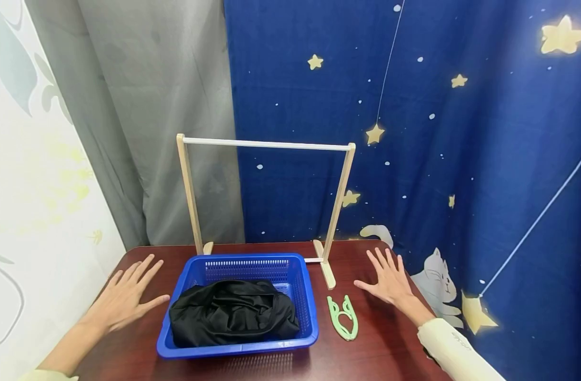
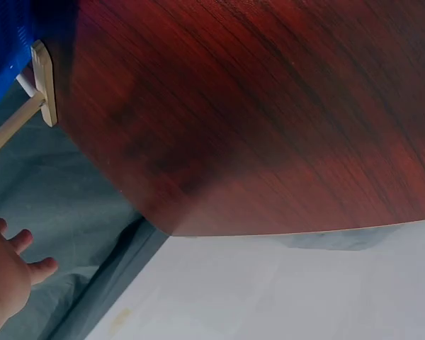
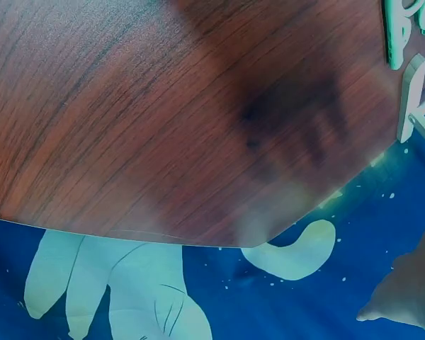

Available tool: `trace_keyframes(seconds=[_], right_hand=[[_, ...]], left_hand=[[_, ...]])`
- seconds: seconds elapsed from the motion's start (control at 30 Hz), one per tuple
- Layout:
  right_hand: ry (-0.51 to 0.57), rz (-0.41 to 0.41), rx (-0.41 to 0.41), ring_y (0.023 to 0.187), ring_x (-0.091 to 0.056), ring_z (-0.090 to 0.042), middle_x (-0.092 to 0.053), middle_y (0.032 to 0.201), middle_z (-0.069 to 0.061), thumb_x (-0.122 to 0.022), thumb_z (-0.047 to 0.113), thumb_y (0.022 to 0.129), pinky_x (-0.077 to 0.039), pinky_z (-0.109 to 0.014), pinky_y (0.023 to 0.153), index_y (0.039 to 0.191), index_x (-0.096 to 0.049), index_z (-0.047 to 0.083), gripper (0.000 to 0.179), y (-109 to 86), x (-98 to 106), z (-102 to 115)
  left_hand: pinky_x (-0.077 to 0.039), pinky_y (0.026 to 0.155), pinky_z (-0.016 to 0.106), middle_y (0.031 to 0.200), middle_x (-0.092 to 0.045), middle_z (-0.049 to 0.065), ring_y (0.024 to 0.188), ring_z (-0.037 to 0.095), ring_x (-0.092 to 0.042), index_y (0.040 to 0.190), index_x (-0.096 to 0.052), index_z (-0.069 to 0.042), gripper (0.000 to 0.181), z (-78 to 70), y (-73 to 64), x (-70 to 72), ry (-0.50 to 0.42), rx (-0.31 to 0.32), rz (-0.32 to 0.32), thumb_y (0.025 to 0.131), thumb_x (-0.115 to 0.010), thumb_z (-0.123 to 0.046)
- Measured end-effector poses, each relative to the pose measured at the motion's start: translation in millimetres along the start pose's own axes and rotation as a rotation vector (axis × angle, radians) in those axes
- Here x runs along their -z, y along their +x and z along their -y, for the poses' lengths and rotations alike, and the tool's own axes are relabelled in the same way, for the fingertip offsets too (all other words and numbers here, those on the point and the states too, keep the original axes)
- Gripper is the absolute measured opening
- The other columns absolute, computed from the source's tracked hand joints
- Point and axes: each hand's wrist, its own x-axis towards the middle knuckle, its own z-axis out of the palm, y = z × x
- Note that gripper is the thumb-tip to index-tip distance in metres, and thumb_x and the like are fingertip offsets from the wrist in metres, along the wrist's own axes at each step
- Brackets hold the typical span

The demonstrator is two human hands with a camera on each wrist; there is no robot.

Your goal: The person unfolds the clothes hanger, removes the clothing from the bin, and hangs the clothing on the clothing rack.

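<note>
My left hand (image 1: 124,296), fingers spread, hovers over the table's left side, beside the blue plastic basket (image 1: 243,347). In that basket lies a bunched black cloth (image 1: 233,312) with a satiny sheen. My right hand (image 1: 388,280) is likewise spread wide and holds nothing, over the right side of the table. Between it and the basket lies a light green folding clothes hanger (image 1: 343,317), its arms folded together. Part of the hanger (image 3: 397,35) also shows at the top right of the right wrist view. A few left fingers (image 2: 21,241) appear in the left wrist view.
Behind the basket stands a wooden rack with a white crossbar (image 1: 266,143); its right foot (image 1: 325,264) rests near the hanger. The dark red wood table (image 1: 366,338) has rounded corners. Grey and blue starry curtains (image 1: 295,95) hang behind, and a pale wall (image 1: 38,211) borders the left.
</note>
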Motion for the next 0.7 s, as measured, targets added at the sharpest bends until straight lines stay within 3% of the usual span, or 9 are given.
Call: trace_keyframes(seconds=[0.27,0.7], right_hand=[[0.022,-0.022,0.025,0.155,-0.018,-0.045,-0.034,0.165,-0.02,-0.069,0.077,0.08,-0.005,-0.068,0.12,0.16,-0.041,0.012,0.107,-2.9,-2,6],[0.054,0.005,0.058,0.155,-0.019,-0.045,-0.036,0.164,-0.02,-0.07,0.075,0.081,-0.007,-0.066,0.121,0.16,-0.041,0.012,0.106,-8.7,-3,17]], left_hand=[[-0.022,0.111,0.073,0.163,-0.036,0.02,0.139,0.049,-0.04,0.164,-0.032,-0.02,0.091,-4.8,2.6,-1.8,-0.028,-0.022,-0.007,0.091,-0.073,-0.056],[-0.035,0.102,0.07,0.162,-0.038,0.017,0.139,0.047,-0.043,0.161,-0.041,-0.018,0.083,-14.6,6.8,-3.3,-0.185,-0.022,0.048,0.093,-0.075,-0.051]])
